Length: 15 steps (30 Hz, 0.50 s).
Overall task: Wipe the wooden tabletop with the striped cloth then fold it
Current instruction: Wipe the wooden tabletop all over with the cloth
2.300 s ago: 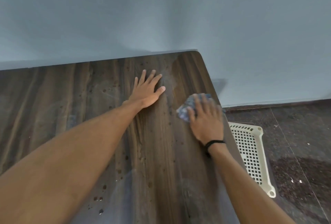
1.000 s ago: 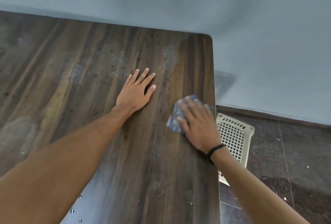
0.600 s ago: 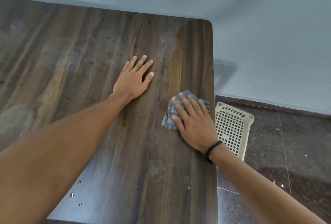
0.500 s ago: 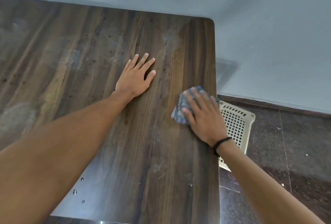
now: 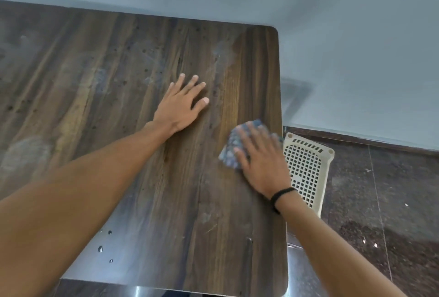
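Note:
The dark wooden tabletop (image 5: 118, 83) fills the left and middle of the head view, with small dark specks and pale smears on it. My right hand (image 5: 261, 161) presses flat with straight fingers on the bunched blue-grey striped cloth (image 5: 231, 148) near the table's right edge. Most of the cloth is hidden under the hand. My left hand (image 5: 180, 104) rests flat on the wood with fingers spread, to the left of the cloth and a little farther away.
A cream perforated plastic basket (image 5: 306, 168) stands on the dark tiled floor (image 5: 380, 201) just beyond the table's right edge. A pale blue wall (image 5: 332, 35) runs behind the table. A few water drops (image 5: 104, 246) lie near the front edge.
My right hand has slid the cloth back and forth along the right edge, now slightly nearer me. The left hand has stayed flat in about the same place.

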### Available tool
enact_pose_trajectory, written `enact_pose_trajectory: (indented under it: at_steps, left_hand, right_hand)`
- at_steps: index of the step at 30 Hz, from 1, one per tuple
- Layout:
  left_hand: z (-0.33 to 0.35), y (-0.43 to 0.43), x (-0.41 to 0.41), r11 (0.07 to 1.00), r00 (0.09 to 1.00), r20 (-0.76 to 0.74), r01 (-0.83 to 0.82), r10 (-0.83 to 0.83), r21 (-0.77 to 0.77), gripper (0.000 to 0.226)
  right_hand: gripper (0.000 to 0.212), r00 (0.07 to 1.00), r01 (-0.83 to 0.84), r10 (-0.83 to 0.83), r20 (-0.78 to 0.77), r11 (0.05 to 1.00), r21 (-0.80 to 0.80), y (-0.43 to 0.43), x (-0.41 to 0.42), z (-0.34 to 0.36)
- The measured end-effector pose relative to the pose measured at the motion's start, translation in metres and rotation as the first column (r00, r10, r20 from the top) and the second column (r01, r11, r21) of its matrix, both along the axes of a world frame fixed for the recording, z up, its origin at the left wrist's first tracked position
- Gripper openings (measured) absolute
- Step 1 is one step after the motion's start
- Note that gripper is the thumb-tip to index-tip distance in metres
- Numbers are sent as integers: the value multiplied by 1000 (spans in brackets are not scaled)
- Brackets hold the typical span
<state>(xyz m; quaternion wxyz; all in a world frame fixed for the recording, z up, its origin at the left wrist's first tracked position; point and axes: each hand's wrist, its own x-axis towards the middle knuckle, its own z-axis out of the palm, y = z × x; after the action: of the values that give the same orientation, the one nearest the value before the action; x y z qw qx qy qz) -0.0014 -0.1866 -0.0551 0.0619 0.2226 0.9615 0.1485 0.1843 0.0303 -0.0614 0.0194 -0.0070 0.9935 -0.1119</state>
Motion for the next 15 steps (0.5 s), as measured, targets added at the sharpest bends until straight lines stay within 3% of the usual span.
enact_pose_trajectory:
  at_steps: [2, 5, 6, 9, 10, 13, 14, 15]
  left_hand:
    - [2, 5, 26, 1000, 999, -34, 12, -12, -8, 62]
    - [-6, 7, 59, 999, 999, -14, 40, -40, -31, 61]
    - [-11, 6, 64, 998, 999, -17, 37, -37, -43, 61]
    - [-13, 4, 63, 999, 999, -34, 10, -12, -47, 60]
    - [-13, 5, 63, 999, 999, -36, 10, -12, -46, 60]
    - [-14, 6, 65, 999, 999, -42, 21, -23, -40, 59]
    - [-14, 5, 65, 999, 999, -48, 17, -19, -38, 59]
    - [-15, 5, 64, 999, 998, -55, 13, -15, -35, 59]
  right_hand:
    - [58, 978, 207, -207, -5, 978, -7, -2, -9, 1]
    - [58, 995, -103, 103, 18, 994, 26, -27, 9, 1]
    - [58, 990, -137, 137, 14, 990, 30, -20, 7, 0]
    - [58, 981, 191, -191, -31, 981, 8, -1, -15, 1]
    - [59, 975, 220, -220, -29, 975, 9, -8, -13, 0]
    - [61, 992, -122, 122, 18, 991, 49, -19, 10, -1]
    - [61, 990, -143, 141, 30, 988, 51, -9, 8, -1]
    - [61, 998, -62, 62, 24, 998, 32, -1, 1, 0]
